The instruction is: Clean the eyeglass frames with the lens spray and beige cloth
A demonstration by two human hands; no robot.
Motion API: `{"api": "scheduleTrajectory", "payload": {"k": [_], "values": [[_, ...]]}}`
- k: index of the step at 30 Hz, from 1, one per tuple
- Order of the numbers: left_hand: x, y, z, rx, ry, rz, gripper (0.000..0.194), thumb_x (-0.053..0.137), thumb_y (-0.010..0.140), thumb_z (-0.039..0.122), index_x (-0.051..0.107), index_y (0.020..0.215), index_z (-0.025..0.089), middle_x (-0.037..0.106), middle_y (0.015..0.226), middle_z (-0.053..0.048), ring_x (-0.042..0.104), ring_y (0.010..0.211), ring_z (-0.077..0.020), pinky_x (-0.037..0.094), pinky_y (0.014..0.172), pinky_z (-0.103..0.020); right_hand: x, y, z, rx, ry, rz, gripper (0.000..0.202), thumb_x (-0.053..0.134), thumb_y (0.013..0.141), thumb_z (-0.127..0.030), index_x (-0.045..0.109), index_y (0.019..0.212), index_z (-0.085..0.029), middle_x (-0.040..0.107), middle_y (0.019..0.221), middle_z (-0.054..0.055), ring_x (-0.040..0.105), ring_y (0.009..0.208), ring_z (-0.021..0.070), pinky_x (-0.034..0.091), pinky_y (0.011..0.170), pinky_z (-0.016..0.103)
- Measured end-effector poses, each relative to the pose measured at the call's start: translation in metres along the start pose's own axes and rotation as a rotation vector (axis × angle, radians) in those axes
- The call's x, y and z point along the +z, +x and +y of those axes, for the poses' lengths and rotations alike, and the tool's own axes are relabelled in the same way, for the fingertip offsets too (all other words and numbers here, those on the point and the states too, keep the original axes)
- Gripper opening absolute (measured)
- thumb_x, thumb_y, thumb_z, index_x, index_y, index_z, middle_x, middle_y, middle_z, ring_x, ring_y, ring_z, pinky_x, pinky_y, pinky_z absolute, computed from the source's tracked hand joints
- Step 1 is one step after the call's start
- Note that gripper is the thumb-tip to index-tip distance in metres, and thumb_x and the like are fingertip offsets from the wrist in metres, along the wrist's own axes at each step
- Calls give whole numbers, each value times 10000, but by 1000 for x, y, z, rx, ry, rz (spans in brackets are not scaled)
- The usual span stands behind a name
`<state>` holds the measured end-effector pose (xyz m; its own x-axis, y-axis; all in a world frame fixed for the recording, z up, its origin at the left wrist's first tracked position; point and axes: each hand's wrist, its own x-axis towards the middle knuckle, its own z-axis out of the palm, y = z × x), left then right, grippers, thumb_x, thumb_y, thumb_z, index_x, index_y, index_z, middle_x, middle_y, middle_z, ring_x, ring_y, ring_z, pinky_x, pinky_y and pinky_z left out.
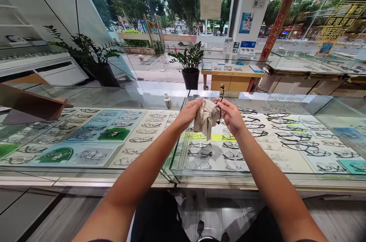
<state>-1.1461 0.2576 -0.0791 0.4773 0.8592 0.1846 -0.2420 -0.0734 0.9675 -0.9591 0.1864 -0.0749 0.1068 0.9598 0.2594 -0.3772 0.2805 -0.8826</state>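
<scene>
My left hand [188, 115] is closed on a beige cloth [203, 120], which hangs down in folds above the glass counter. Part of the cloth lies against a pair of dark-framed eyeglasses [220, 109]. My right hand [231, 116] pinches the eyeglasses by their frame, with one temple sticking upward. Behind my left hand, a small white spray bottle [167, 101] stands on the counter top. Under the glass, rows of eyeglasses [200, 153] lie below both hands.
The glass display counter [243, 180] runs across in front of me. A brown angled stand [54, 108] sits at its left. Beyond are a potted plant [191, 76], a wooden display table [234, 81] and large windows. My knees are under the counter's near edge.
</scene>
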Motion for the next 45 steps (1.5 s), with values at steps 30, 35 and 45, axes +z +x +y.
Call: {"api": "scheduleTrajectory", "payload": {"k": [30,35,45], "values": [[11,-9,11,27,9,-24,536,1077,527,392,768,881,134,754,797,-23,659,703,-135,519,687,-252,-4,-4,10,200,-197,-255,437,949,715,-580,790,848,-195,710,853,16,569,833,180,406,849,352],[23,-11,8,117,56,116,568,1025,585,578,718,792,147,676,694,12,557,610,-106,453,600,-243,1,-5,14,190,-216,-290,451,927,736,-607,777,860,-200,714,862,17,570,847,190,407,864,361],[12,-1,-3,135,-64,60,593,924,738,688,739,901,148,728,753,-25,640,666,-137,508,654,-261,-2,0,11,149,-169,-157,446,947,687,-594,736,783,-213,633,798,-11,470,763,158,351,753,332]]}}
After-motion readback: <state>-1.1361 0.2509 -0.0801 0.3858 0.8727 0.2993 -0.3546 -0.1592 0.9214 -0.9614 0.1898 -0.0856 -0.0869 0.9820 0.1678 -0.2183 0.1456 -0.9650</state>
